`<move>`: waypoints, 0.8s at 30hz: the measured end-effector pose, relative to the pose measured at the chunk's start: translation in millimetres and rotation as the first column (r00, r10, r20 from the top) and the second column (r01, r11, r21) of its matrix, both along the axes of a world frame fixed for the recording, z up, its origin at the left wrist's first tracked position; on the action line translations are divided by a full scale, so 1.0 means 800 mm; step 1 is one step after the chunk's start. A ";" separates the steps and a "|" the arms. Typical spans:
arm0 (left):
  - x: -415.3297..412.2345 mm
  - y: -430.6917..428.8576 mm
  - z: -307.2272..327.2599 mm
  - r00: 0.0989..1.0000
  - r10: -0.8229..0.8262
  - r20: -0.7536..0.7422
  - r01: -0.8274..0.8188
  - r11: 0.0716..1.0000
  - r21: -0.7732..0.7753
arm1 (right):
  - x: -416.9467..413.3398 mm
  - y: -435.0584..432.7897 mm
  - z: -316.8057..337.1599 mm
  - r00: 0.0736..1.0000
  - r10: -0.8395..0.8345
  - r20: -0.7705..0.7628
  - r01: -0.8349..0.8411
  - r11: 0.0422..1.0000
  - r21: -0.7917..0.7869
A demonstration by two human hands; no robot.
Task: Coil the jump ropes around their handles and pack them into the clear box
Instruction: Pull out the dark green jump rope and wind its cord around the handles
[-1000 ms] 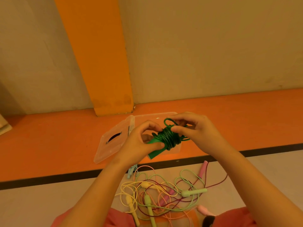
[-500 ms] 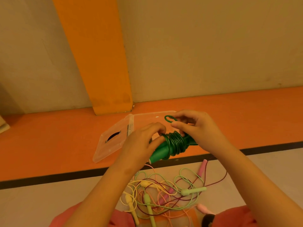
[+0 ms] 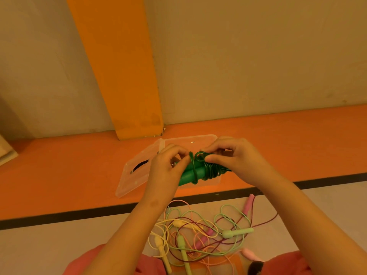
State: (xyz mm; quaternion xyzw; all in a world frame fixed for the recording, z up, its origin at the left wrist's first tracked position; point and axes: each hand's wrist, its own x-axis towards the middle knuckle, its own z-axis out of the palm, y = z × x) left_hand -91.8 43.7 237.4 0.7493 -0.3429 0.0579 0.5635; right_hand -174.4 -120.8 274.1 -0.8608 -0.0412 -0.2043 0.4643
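Note:
A dark green jump rope (image 3: 195, 172) is held in the air above the clear box (image 3: 206, 140), its two green handles side by side with cord wound round them. My left hand (image 3: 166, 171) grips the handles' near end, and its fingers pinch a loop of the cord. My right hand (image 3: 236, 159) holds the wound far end and pinches the cord's loose loop at the top. The box sits open on the orange floor strip, mostly hidden behind my hands.
The box's clear lid (image 3: 137, 171) lies flat to its left. A tangle of loose ropes (image 3: 200, 235) in yellow, light green, pink and maroon lies on the pale floor in front of my knees. An orange pillar (image 3: 127, 76) and beige wall rise behind.
The green bundle has turned and shifted slightly left. One turn of cord now sits farther down the handles near my left hand, and my right hand has brought the top loop down onto the bundle.

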 end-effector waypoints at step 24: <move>-0.009 -0.011 -0.002 0.994 0.091 -0.057 -0.081 0.985 0.155 | 0.016 0.024 -0.042 0.991 -0.084 0.100 0.108 0.959 -0.264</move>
